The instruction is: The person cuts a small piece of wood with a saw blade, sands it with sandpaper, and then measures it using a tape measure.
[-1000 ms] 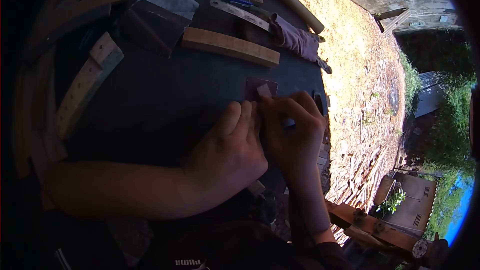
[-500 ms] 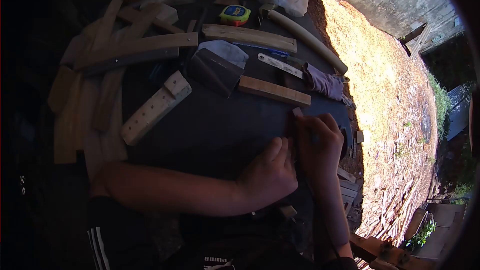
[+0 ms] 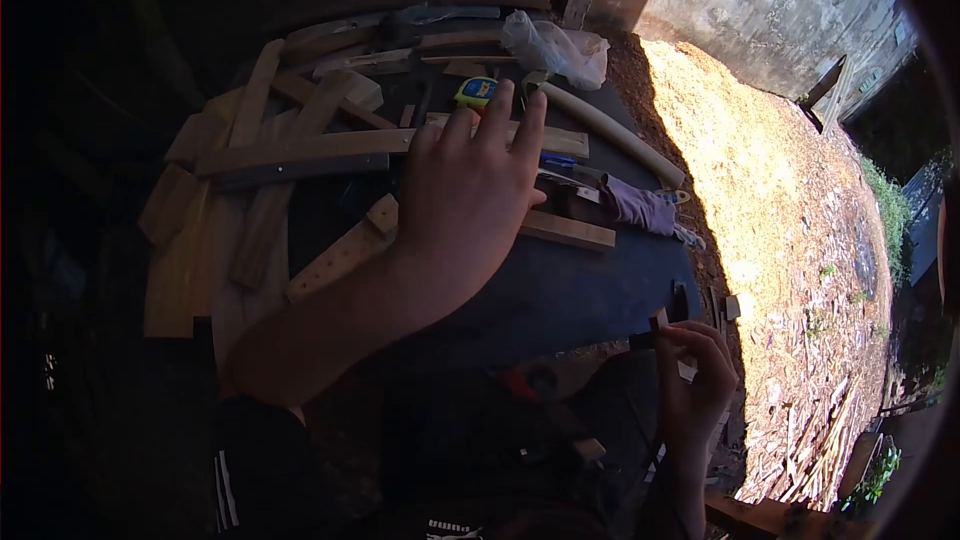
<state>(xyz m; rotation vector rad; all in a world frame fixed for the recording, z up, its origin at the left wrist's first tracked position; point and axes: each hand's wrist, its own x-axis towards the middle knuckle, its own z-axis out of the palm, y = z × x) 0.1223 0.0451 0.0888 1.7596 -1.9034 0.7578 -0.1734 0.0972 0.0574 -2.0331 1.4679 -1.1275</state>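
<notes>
Lifted off the near edge since a moment ago and carried forward over the worktop: left hand, grip released, fingers spread, holding nothing. Dropped back at that edge meanwhile: right hand, grip pinched on a small dark piece, too dim to name. Right at the left fingertips, ahead of the grip: tape measure, contact unclear. Under the palm, long axis crosswise to the fingers: wooden strip. Far nearer to the tape measure, the left grip; right grip well apart, behind and to the right. Counted: one tape measure, one wooden strip, one drilled block left of the wrist, one cloth right of the thumb, one plastic bag beyond the fingertips.
</notes>
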